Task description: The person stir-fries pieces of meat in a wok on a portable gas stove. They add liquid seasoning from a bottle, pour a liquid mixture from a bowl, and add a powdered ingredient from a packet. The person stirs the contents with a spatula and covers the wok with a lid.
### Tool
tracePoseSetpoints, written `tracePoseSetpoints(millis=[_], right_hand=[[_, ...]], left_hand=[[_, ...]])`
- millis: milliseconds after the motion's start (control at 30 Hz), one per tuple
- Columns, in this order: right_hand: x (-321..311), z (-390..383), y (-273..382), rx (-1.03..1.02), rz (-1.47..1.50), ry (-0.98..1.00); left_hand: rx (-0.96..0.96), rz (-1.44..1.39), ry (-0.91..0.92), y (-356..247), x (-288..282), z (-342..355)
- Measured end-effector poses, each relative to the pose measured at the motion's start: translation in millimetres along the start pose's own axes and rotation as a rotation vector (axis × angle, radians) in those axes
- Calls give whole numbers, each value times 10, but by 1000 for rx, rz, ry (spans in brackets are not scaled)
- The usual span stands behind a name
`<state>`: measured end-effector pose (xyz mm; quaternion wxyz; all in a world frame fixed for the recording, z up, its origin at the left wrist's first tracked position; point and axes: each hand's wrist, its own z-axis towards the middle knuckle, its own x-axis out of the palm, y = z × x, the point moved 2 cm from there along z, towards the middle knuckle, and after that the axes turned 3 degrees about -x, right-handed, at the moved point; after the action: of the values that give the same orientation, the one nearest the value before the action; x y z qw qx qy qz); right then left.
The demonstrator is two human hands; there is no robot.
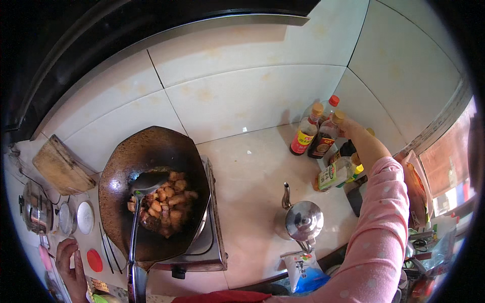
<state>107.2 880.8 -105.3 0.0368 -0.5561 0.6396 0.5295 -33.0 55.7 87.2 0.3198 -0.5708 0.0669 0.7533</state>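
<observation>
My right arm in a pink dotted sleeve stretches to the bottles in the far right corner. My right hand (347, 128) is at the dark sauce bottle with the yellow cap (326, 137); its fingers are mostly hidden behind the bottles, so its grip is unclear. Close by stand a sauce bottle with a red and yellow label (304, 135) and a red-capped bottle (332, 103). At the lower left, my left hand (72, 267) is empty, its fingers loosely bent and the thumb apart. Browned meat chunks (169, 204) lie in the wok (118, 202), with a ladle (135, 227) resting in it.
The wok sits on a gas stove (217, 247). A metal kettle (304, 221) and a blue-white packet (304, 272) are right of it, below a green-labelled bottle (333, 173). Left are a cutting board (60, 169), a lidded pot (36, 209), chopsticks (108, 252) and a red lid (94, 260).
</observation>
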Motion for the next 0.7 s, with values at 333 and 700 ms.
tracePoseSetpoints(millis=[333, 700], right_hand=[[-37, 358, 334, -431, -270, -731], [-586, -1081, 1065, -882, -600, -1132]], left_hand=[[15, 9, 79, -90, 146, 137], [322, -14, -46, -376, -37, 215]])
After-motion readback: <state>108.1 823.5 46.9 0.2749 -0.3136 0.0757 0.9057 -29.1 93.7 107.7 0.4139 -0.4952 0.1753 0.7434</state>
